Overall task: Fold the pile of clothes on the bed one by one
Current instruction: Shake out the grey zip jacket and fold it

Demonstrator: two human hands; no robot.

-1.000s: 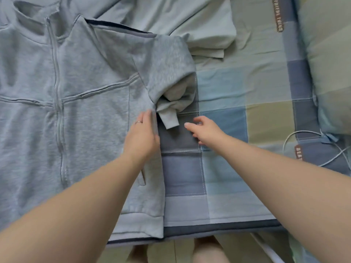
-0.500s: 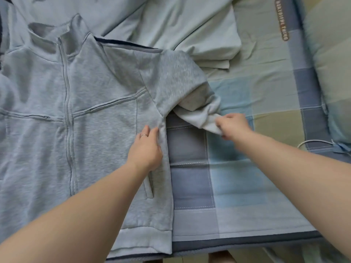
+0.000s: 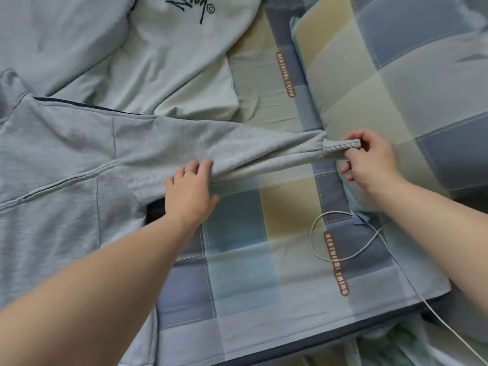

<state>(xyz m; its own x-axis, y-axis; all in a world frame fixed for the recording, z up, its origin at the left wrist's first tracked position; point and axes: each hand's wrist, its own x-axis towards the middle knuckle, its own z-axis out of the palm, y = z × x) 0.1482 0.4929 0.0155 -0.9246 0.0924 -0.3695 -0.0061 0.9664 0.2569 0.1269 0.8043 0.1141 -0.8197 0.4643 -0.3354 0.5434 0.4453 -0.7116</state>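
1. Grey jacket (image 3: 66, 180) lies flat and front up on the left part of the bed. Its sleeve (image 3: 211, 146) is stretched out to the right and seems held just above the checked sheet (image 3: 237, 273).
2. The right hand (image 3: 375, 159) pinches the ribbed cuff (image 3: 340, 149) between thumb and fingertips. The left hand (image 3: 190, 191) rests its nearly straight fingers on the sleeve's near edge, by the armpit.
3. That pinch takes little cloth, so a sharp tug could pull the cuff free and the sleeve would drop in a heap.
4. If the left hand lifts too soon, the pull may drag the jacket's body rightward and ruck its smooth front.
5. A pale printed top (image 3: 171, 62) touches the jacket's far edge, so a sleeve swung far could catch it.
6. A white cable (image 3: 343, 257) loops on the sheet near the right forearm, and a pillow (image 3: 396, 75) sits just behind the cuff. Either might snag the returning arm.
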